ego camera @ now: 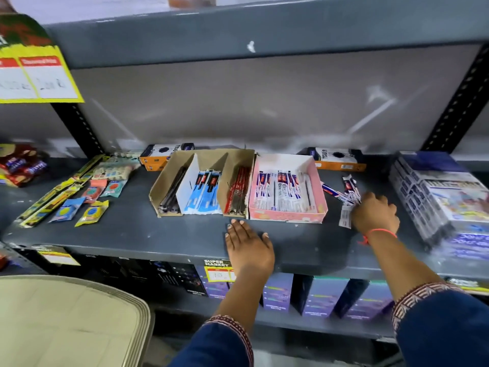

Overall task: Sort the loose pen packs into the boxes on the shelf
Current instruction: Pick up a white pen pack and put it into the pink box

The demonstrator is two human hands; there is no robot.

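Note:
On the grey shelf [132,234] stands a brown cardboard box [211,157] with three slots holding black, blue and red pen packs. Beside it on the right a pink box [288,215] holds white and purple pen packs. Several loose pen packs [349,192] lie right of the pink box. My right hand [375,213] rests on them, fingers curled over the near packs. My left hand [248,245] lies flat on the shelf in front of the boxes, fingers spread, holding nothing.
Yellow packs and small pouches [79,197] lie at the left. Two orange and black boxes [338,160] sit at the back. A wrapped stack of boxes [444,197] fills the right end. A beige tray [66,321] is at the lower left.

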